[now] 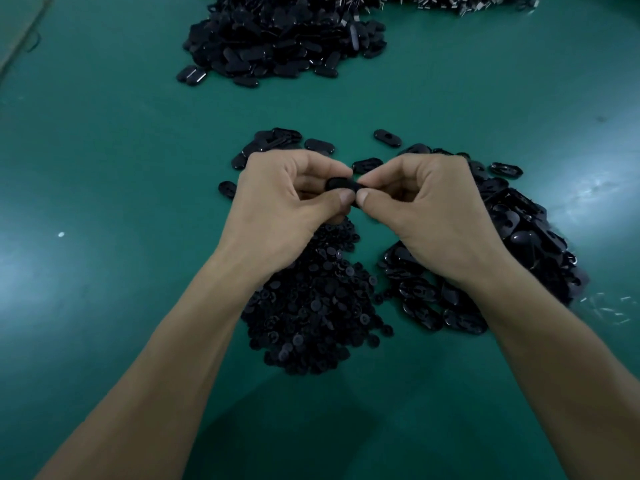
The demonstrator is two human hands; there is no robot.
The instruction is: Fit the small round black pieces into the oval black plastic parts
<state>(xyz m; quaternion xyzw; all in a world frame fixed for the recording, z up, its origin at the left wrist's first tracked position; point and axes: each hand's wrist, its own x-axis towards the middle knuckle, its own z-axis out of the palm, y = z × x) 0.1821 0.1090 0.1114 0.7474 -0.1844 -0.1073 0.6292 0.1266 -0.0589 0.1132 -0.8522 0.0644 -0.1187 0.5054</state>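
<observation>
Head view, first onlooker: "What sits between the hands?"

Second onlooker: "One oval part, held above the green table. The left hand pinches it between thumb and curled fingers; the right hand pinches its right end with thumb and forefinger. Only a dark sliver of it shows."

First: "Is a round piece going in?"

Second: "I cannot tell. The fingertips cover that spot, and black on black gives no detail."

First: "And the stock?"

Second: "The pile of round pieces lies under the left wrist, partly hidden by the forearm. The pile of oval parts lies beneath and beside the right hand, and the right forearm covers its middle. A loose oval lies alone just beyond the hands, slot up. A small cluster peeks from behind the left knuckles."

First: "Further back?"

Second: "A far heap of black parts, cut off by the top edge, too blurred to sort."
</observation>
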